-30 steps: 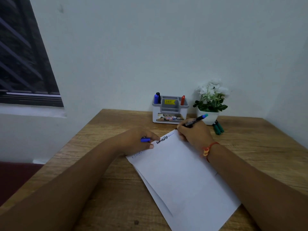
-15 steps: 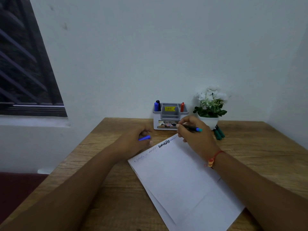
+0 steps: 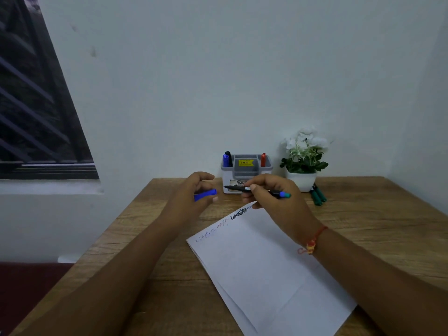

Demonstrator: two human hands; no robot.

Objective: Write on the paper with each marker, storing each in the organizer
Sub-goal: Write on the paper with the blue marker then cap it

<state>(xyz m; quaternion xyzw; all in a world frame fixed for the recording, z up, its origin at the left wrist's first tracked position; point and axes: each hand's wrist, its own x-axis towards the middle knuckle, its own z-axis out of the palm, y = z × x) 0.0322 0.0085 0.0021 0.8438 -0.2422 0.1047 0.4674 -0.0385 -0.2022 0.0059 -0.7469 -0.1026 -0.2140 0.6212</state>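
The uncapped black marker (image 3: 236, 188), blue-ended, is hovering above the paper (image 3: 266, 263) at its 12 o'clock corner, tip pointing to 9 o'clock, the right hand (image 3: 274, 200) pinching it and the left hand (image 3: 191, 197) gripping a blue cap (image 3: 204, 195).

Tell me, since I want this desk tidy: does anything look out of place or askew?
Two green markers lie loose on the table beside the plant pot, outside the organizer. The paper sits skewed to the table's edge, with a second sheet peeking out beneath. Nothing looks spilled or damaged.
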